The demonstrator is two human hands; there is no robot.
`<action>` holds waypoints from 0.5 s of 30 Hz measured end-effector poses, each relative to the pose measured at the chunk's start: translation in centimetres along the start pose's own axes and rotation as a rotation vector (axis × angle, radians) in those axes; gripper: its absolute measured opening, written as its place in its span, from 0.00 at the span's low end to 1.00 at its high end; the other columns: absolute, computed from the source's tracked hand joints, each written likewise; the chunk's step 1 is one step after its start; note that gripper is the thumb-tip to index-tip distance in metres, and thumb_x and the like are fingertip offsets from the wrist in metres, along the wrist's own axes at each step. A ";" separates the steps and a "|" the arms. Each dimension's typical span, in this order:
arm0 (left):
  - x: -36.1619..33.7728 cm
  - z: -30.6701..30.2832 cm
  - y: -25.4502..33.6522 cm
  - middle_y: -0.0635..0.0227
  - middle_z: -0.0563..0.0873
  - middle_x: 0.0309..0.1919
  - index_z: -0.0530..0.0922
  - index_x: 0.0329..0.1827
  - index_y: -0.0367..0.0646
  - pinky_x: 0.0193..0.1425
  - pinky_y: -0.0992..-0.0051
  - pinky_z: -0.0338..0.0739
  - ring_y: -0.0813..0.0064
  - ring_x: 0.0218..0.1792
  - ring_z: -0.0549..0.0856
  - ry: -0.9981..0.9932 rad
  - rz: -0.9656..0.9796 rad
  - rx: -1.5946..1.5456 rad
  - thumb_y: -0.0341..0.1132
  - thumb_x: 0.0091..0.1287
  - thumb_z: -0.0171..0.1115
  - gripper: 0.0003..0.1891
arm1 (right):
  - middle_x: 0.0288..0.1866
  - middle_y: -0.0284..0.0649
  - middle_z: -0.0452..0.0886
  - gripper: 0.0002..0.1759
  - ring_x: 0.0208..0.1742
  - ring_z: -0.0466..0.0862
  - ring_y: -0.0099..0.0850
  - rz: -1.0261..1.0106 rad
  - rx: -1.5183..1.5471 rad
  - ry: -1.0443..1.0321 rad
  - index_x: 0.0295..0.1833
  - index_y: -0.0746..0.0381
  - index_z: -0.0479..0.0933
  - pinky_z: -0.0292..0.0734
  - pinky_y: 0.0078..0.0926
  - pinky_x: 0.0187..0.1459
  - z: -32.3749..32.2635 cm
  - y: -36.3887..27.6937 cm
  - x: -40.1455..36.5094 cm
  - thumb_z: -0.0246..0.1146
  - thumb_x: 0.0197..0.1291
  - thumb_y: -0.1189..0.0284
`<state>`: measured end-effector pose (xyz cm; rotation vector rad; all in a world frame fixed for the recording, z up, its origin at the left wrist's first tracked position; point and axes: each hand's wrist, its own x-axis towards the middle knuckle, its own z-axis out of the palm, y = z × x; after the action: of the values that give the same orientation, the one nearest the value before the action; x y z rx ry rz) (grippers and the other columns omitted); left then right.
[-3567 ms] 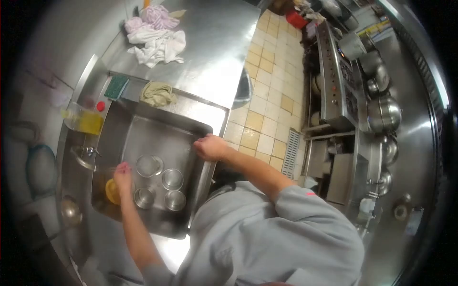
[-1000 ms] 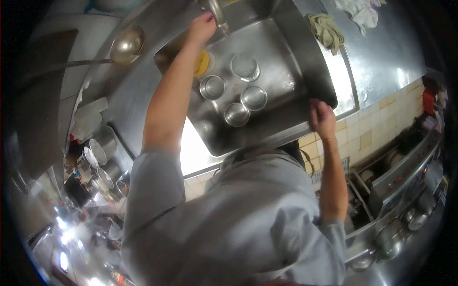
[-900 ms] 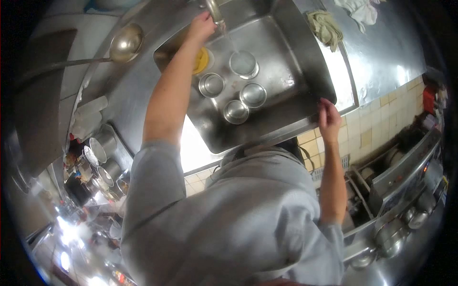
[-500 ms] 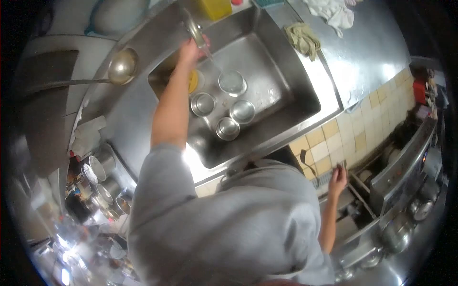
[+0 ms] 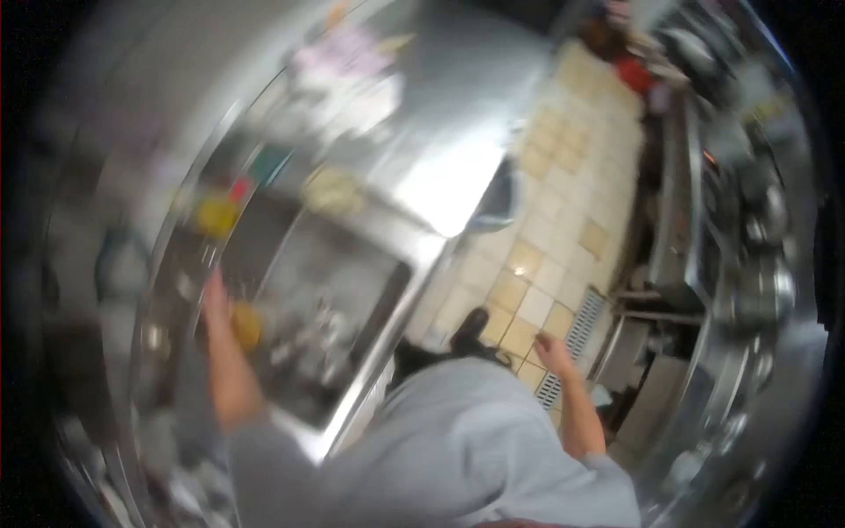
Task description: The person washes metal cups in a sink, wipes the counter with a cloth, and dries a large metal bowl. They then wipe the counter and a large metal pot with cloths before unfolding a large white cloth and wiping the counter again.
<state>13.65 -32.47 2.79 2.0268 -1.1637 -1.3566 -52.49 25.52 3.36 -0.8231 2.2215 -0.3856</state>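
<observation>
My left hand [image 5: 214, 295] reaches to the faucet [image 5: 209, 255] at the sink's far left side, its fingers smeared by motion. Below it stretches the steel sink [image 5: 387, 308]. Several small round metal containers [image 5: 326, 330] sit on the sink floor, badly blurred. A yellow round thing [image 5: 246, 326] lies inside the sink beside my left forearm. My right hand [image 5: 553, 354] hangs low over the tiled floor, away from the counter, with its fingers curled in and nothing visible in them.
A greenish cloth [image 5: 334, 191] lies on the sink's rim. White and pinkish cloths [image 5: 348, 84] rest on the steel counter [image 5: 440, 176]. Behind the sink stands a yellow container [image 5: 216, 216]. A floor drain grate [image 5: 581, 326] runs beside the stove unit [image 5: 673, 211] on my right.
The view has swung to the right, so the sink now sits farther left and more floor shows. My left hand stays close to the faucet; my right hand still hangs over the floor.
</observation>
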 end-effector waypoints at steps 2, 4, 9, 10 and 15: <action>-2.3 1.2 -2.6 0.54 0.81 0.60 0.75 0.66 0.39 0.62 0.56 0.74 0.57 0.59 0.79 0.180 0.304 0.324 0.51 0.70 0.60 0.29 | 0.47 0.53 0.87 0.20 0.48 0.88 0.44 0.024 0.043 -0.026 0.58 0.66 0.80 0.82 0.36 0.51 -1.5 -0.7 1.2 0.60 0.66 0.66; -2.8 0.4 -5.4 0.60 0.87 0.41 0.84 0.44 0.37 0.46 0.64 0.79 0.61 0.42 0.85 0.137 0.522 0.793 0.39 0.65 0.64 0.14 | 0.47 0.55 0.87 0.21 0.48 0.88 0.45 0.023 0.072 0.004 0.58 0.67 0.80 0.81 0.37 0.50 -2.7 2.2 2.6 0.60 0.65 0.66; -17.2 9.7 -1.0 0.53 0.90 0.36 0.87 0.39 0.33 0.49 0.63 0.80 0.59 0.40 0.88 0.324 0.519 0.443 0.33 0.64 0.63 0.11 | 0.48 0.53 0.87 0.22 0.49 0.87 0.48 -0.001 0.072 0.019 0.58 0.65 0.81 0.82 0.40 0.53 -7.5 10.1 4.9 0.62 0.64 0.63; -18.0 11.1 -0.9 0.53 0.90 0.36 0.87 0.39 0.33 0.49 0.63 0.80 0.59 0.40 0.88 0.320 0.534 0.443 0.33 0.64 0.63 0.11 | 0.48 0.53 0.87 0.22 0.49 0.87 0.48 0.006 0.051 0.034 0.57 0.66 0.81 0.82 0.40 0.53 -8.3 12.4 5.9 0.62 0.63 0.62; -22.6 20.6 0.5 0.52 0.88 0.49 0.82 0.57 0.33 0.58 0.66 0.79 0.63 0.51 0.87 0.039 0.583 0.498 0.30 0.62 0.65 0.20 | 0.48 0.54 0.87 0.23 0.49 0.87 0.49 0.050 0.127 0.121 0.56 0.66 0.82 0.81 0.41 0.53 -12.2 21.3 11.7 0.62 0.63 0.61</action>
<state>-8.87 -12.10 6.48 1.7645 -2.0230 -0.7841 -76.93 34.11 -4.80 -0.6910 2.2973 -0.5590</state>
